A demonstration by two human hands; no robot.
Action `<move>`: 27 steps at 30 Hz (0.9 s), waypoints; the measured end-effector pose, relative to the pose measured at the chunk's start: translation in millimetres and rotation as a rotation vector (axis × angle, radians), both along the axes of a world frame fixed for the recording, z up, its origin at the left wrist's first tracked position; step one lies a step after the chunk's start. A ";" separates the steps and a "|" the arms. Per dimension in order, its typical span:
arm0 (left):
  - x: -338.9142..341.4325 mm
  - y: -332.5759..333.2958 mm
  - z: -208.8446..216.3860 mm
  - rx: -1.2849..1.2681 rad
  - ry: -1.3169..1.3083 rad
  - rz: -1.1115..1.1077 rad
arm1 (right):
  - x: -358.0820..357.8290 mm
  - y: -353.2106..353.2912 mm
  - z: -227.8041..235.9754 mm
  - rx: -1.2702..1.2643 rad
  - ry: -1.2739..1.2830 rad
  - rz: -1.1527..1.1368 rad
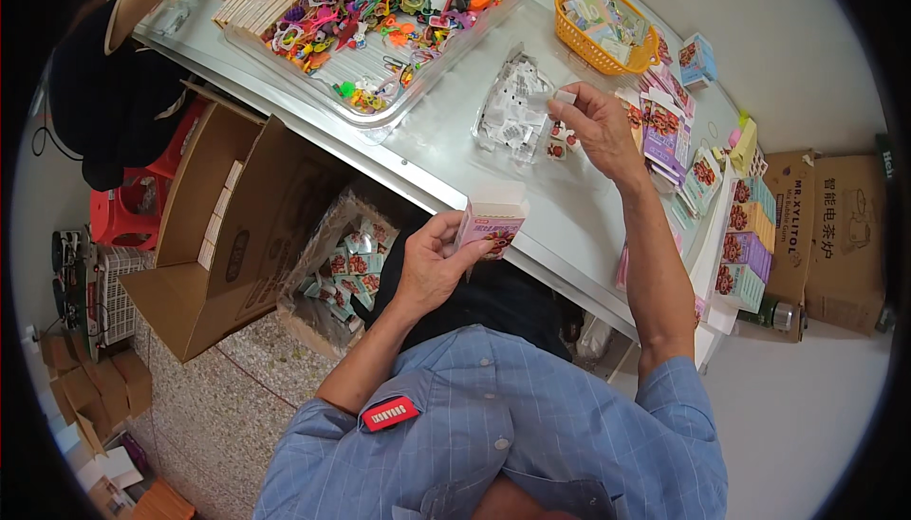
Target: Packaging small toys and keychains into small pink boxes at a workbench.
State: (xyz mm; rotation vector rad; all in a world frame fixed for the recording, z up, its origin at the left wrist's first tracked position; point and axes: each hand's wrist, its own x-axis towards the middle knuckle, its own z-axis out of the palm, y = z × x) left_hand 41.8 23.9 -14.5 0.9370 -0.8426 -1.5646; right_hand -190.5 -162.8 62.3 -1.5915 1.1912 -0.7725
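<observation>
1) The left hand (432,269) is partly closed, its fingers and thumb holding a small pink box (492,228) with raised white flap, near the edge of the table (432,164)
2) The right hand (600,131) is almost closed and pinches a small white slip (566,97), near the white packets (515,110)
3) A yellow basket (607,66) stands beyond these packets

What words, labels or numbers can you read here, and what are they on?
I won't copy wording, but print shows on:
Pink box in the left hand
Brown cartons, right
Red item on the shirt
Too small to read: white packets near the right hand
</observation>
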 end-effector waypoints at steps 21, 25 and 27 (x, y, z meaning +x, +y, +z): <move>-2.8 -5.7 6.2 -0.024 0.015 -0.019 | 21.7 67.8 58.6 -0.127 0.347 0.473; -1.5 -3.7 3.5 -0.029 -0.004 -0.022 | 22.7 67.4 51.1 -0.249 0.291 0.537; -0.4 -2.9 5.0 -0.025 -0.007 -0.017 | 22.5 64.7 51.0 -0.220 0.273 0.505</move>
